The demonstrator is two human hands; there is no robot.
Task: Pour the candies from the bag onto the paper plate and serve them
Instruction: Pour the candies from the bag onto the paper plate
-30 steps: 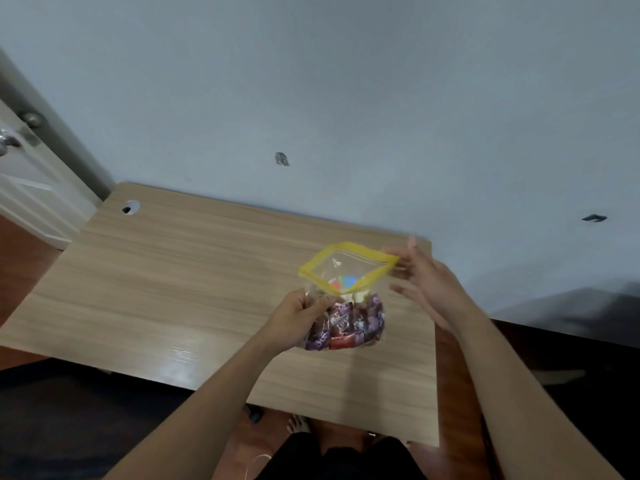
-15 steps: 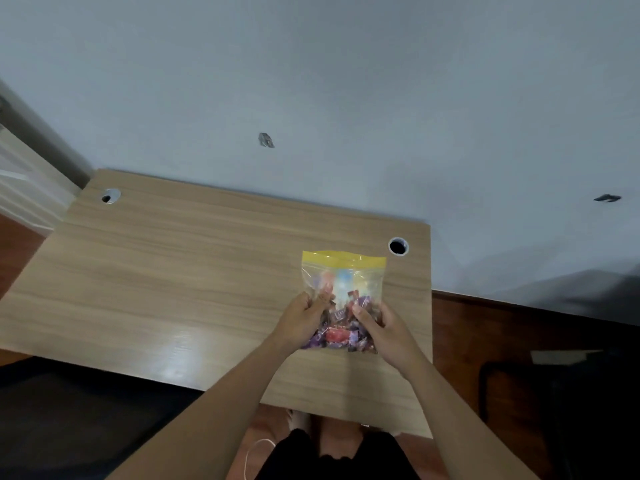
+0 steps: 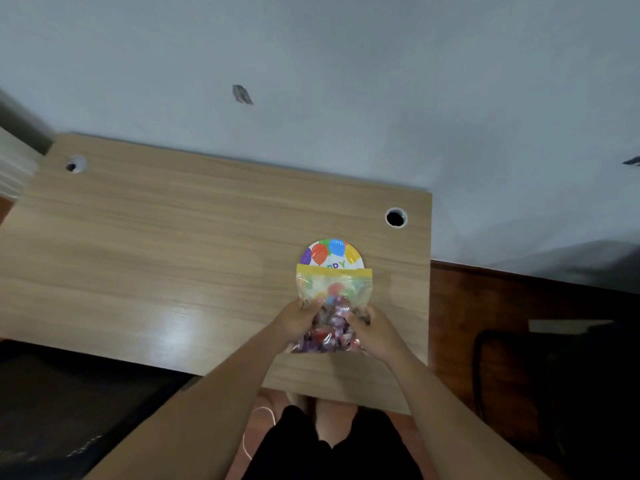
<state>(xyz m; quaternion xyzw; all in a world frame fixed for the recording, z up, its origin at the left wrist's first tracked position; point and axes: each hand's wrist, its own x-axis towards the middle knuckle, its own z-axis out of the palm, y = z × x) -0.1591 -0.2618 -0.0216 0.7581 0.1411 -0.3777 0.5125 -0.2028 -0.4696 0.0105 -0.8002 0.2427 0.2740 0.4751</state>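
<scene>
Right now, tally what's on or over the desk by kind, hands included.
Hands: 2, left hand and right hand, both gripping the bag
Candy bag: 1, candies inside too many to count
Paper plate: 1
Cable holes: 2, left hole and right hole
Total: 6

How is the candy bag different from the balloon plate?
The candy bag is see-through plastic with a yellow top; the balloon plate is solid white paper with printed balloons. The bag is rectangular, the plate round. The bag is held up by the left hand and right hand; the plate lies flat on the desk, partly hidden behind the bag. Both are brightly coloured.
</scene>
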